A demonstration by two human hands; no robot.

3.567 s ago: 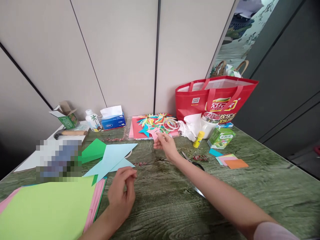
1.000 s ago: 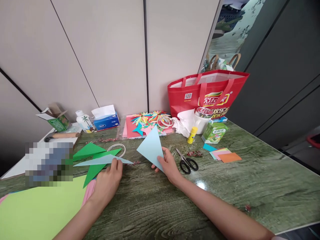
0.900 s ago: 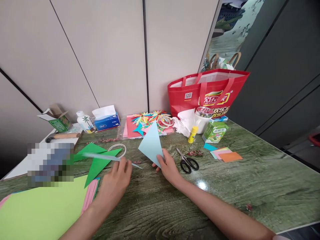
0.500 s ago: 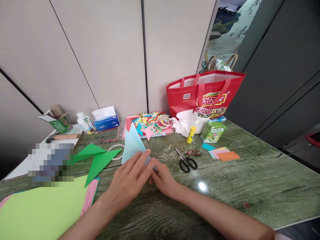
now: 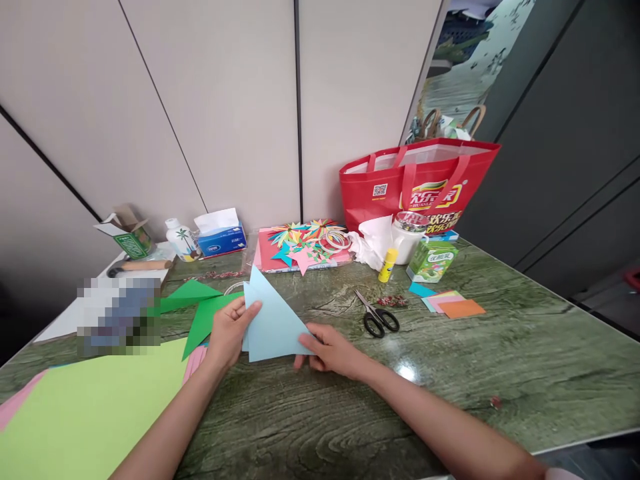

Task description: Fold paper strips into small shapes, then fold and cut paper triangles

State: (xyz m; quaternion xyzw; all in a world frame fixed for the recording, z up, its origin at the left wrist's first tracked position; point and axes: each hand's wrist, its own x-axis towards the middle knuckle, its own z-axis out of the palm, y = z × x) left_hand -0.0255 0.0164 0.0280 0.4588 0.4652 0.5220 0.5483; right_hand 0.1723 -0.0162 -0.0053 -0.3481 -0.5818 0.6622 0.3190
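A light blue sheet of paper (image 5: 273, 327), folded into a triangle, is held up between both hands just above the table. My left hand (image 5: 231, 331) pinches its left edge, thumb on the front face. At the lower right corner, my right hand (image 5: 324, 347) grips the paper with the thumb on top and fingers behind. A second layer shows along the left side of the fold. Behind my left hand lie folded green paper pieces (image 5: 193, 297). Black-handled scissors (image 5: 377, 319) rest on the table to the right of the paper.
A stack of coloured paper (image 5: 100, 407) lies at front left. Along the back stand a tissue box (image 5: 220, 239), paper stars (image 5: 303, 257), a glue stick (image 5: 388, 265), a green carton (image 5: 432, 261) and a red bag (image 5: 370, 197). Small coloured slips (image 5: 463, 309) lie at right.
My left hand has moved from lying over the fold to pinching the left edge. The blue triangle has turned its broad face toward me. My right hand still holds the lower right corner.
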